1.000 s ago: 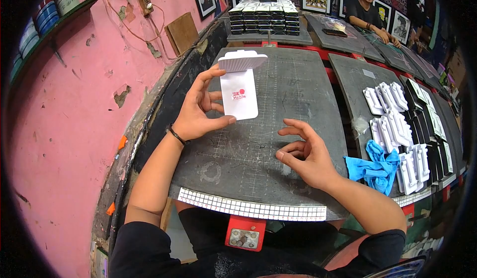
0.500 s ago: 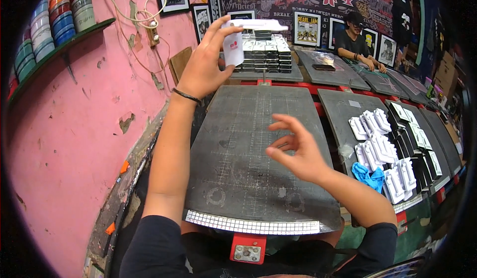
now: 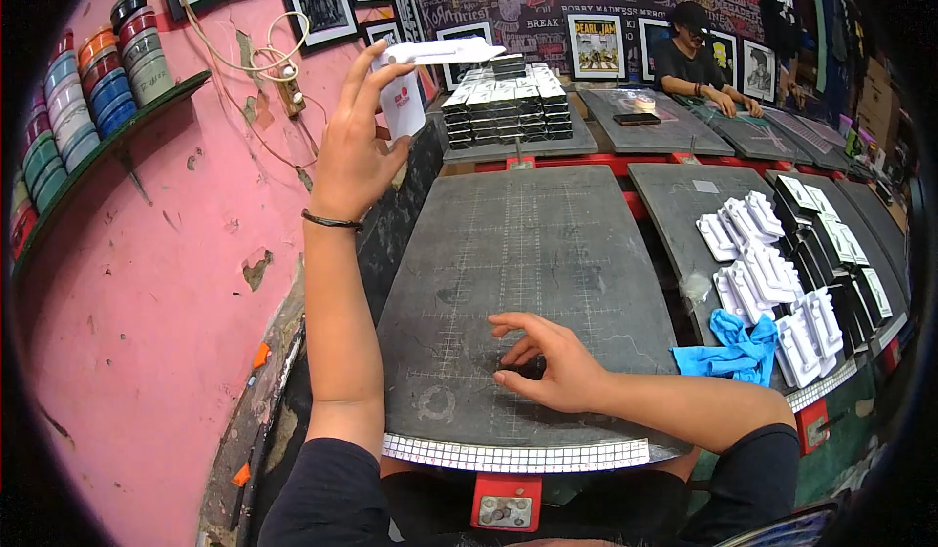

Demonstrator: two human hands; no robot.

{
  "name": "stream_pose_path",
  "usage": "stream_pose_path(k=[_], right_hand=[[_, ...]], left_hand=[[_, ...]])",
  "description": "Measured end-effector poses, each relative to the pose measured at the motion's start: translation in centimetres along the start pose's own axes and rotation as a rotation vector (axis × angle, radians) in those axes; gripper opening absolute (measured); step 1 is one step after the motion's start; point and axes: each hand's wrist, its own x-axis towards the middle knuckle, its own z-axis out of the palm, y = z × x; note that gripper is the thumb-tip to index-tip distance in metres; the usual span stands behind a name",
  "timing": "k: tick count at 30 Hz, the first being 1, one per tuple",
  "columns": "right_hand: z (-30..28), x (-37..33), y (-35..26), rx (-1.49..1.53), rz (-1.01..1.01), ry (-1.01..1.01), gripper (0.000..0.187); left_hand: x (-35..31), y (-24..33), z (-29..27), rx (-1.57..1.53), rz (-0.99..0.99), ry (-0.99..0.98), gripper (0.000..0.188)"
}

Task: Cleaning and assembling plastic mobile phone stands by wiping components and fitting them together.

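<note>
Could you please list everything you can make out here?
Hinged piece: one, white, upper left
Near board: one, dark grey, centre
Gridded strip: one, white, board's near edge
Bracket: one, red, below strip
Moulded pieces: several, white, right-hand board
Cloth or gloves: one heap, blue, beside moulded pieces
Boxes: many, black and white, stacked beyond near board and at right
Jars: many, multicoloured, left shelf
Framed pictures: several, mostly black, walls
Cables: several, light, pink wall
Co-worker: one, dark top, far right
Left hand: one, bare, holding hinged piece
Right hand: one, bare, over board
</note>
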Motion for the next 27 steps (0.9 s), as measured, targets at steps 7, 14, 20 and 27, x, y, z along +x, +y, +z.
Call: stream_pose_path(k=[7, 14, 20, 27], right_hand=[[0.2, -0.1, 0.0, -0.006, -0.012, 0.001, 0.074], [0.1, -0.3, -0.1, -0.016, -0.004, -0.005, 0.074], [0.2, -0.4, 0.1, -0.014, -0.027, -0.009, 0.071], [0.1, -0.3, 0.1, 0.000, -0.025, -0.015, 0.072]], left_hand=[[-0.1, -0.2, -0.1, 0.050, 0.121, 0.007, 0.083], [-0.3, -0.1, -0.1, -0.181, 0.085, -0.060, 0.081], [-0.3, -1.1, 0.8, -0.380, 0.135, -0.045, 0.080], [-0.4, -0.8, 1.2, -0.698, 0.209, -0.107, 0.087]])
